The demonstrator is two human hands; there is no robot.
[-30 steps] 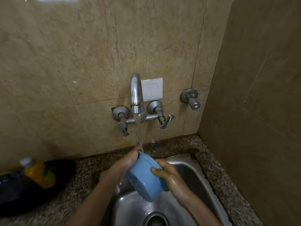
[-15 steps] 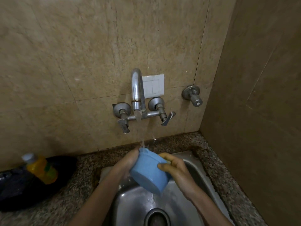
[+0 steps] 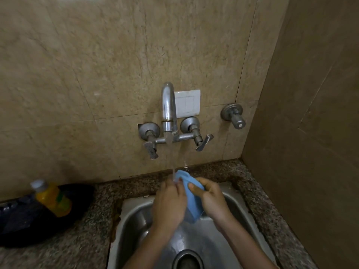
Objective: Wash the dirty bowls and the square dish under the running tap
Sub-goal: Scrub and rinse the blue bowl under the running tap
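Observation:
A light blue bowl [image 3: 191, 199] is held on edge above the steel sink [image 3: 134, 216], between both hands. My left hand [image 3: 169, 203] covers its left side, fingers at the rim where the water lands. My right hand [image 3: 210, 198] grips its right side, thumb across the blue wall. Water runs from the chrome tap [image 3: 168, 111] straight down onto the bowl's top edge. The bowl's inside is hidden. No square dish is in view.
A yellow bottle [image 3: 52, 198] with a grey cap stands in a black pan [image 3: 38, 216] on the speckled counter at the left. A white switch plate [image 3: 187, 103] and a wall valve [image 3: 234, 116] sit behind the tap. A tiled wall closes the right side. The drain [image 3: 187, 260] lies below.
The bowl has turned from showing its blue underside to standing on edge. My left hand has come over its left side, and both hands sit closer together under the stream.

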